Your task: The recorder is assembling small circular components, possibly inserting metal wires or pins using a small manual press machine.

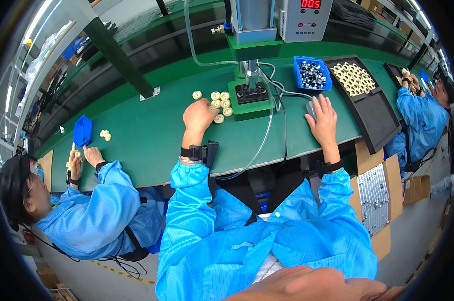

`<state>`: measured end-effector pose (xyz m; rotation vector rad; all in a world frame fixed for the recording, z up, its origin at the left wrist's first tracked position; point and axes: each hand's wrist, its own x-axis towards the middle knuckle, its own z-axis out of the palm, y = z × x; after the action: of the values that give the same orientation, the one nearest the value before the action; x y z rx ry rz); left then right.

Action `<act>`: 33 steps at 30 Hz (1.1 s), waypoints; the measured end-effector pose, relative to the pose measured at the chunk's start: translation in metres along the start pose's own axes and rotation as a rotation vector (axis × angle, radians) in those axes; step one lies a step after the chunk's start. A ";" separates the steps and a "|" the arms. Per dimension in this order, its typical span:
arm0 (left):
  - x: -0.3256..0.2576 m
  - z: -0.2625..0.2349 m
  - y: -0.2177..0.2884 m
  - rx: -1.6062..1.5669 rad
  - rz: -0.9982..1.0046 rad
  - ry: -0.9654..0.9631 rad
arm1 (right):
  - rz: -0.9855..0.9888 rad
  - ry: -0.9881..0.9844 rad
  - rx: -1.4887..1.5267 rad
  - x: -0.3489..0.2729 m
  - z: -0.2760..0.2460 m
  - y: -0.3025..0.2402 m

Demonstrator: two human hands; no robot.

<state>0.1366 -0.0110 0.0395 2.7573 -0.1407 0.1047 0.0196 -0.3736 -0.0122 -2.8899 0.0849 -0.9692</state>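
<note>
My left hand (199, 118) is at the left of a cluster of round cream-coloured parts (225, 103) on the green table. Its fingers are curled in against the cluster, and what they pinch, if anything, is hidden. A single cream part (197, 94) lies just beyond that hand. On the right, my right hand (323, 120) lies with fingers stretched and spread, palm over a small grey mouse-shaped device (311, 107) with a cable. Between the hands stands a bench press (252, 95) with a black fixture on a green base.
A blue bin (312, 74) of small black-and-silver parts and a black tray (370, 113) with many cream rings stand to the right. A control box (305, 20) is behind. Tubing and cables (271, 125) cross the table. Co-workers sit left and right; a small blue bin (83, 131) is left.
</note>
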 end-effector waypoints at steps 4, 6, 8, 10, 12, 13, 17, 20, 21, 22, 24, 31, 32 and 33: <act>0.000 0.001 0.001 -0.009 0.000 -0.007 | 0.110 0.021 -0.011 0.000 -0.001 -0.001; -0.001 0.000 0.001 -0.016 -0.001 -0.012 | 0.122 0.009 0.002 0.000 0.001 0.000; 0.000 0.001 0.000 -0.017 0.001 -0.025 | 0.116 -0.022 -0.004 0.000 -0.002 -0.002; 0.000 0.001 -0.001 -0.017 0.003 -0.026 | 0.107 -0.020 0.007 0.000 -0.001 0.000; 0.001 0.001 -0.002 -0.016 0.007 -0.027 | 0.099 -0.018 0.017 0.000 0.000 0.000; 0.001 0.002 -0.002 -0.019 0.002 -0.017 | 0.105 -0.019 0.034 0.000 0.000 0.000; -0.001 -0.001 0.002 -0.156 0.145 0.189 | 0.091 0.015 0.067 -0.001 0.003 0.001; 0.000 -0.005 0.013 -0.403 0.369 0.319 | 0.113 0.013 0.094 -0.002 0.001 0.002; -0.002 -0.005 0.017 -0.422 0.430 0.366 | 0.114 0.010 0.100 -0.003 0.000 0.003; -0.002 -0.006 0.019 -0.416 0.428 0.370 | 0.112 0.012 0.106 -0.003 0.000 0.004; -0.003 -0.008 0.023 -0.508 0.428 0.321 | 0.113 0.022 0.119 -0.004 0.001 0.006; 0.018 0.009 0.063 -0.447 0.527 0.402 | 0.105 0.006 0.101 0.001 0.000 0.006; 0.016 0.013 0.074 -0.409 0.517 0.379 | 0.105 0.006 0.098 0.000 -0.001 0.006; 0.019 0.019 0.081 -0.382 0.539 0.345 | 0.110 0.007 0.117 0.001 -0.001 0.005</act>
<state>0.1474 -0.0945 0.0535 2.2158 -0.7228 0.6202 0.0193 -0.3791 -0.0116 -2.7443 0.1796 -0.9330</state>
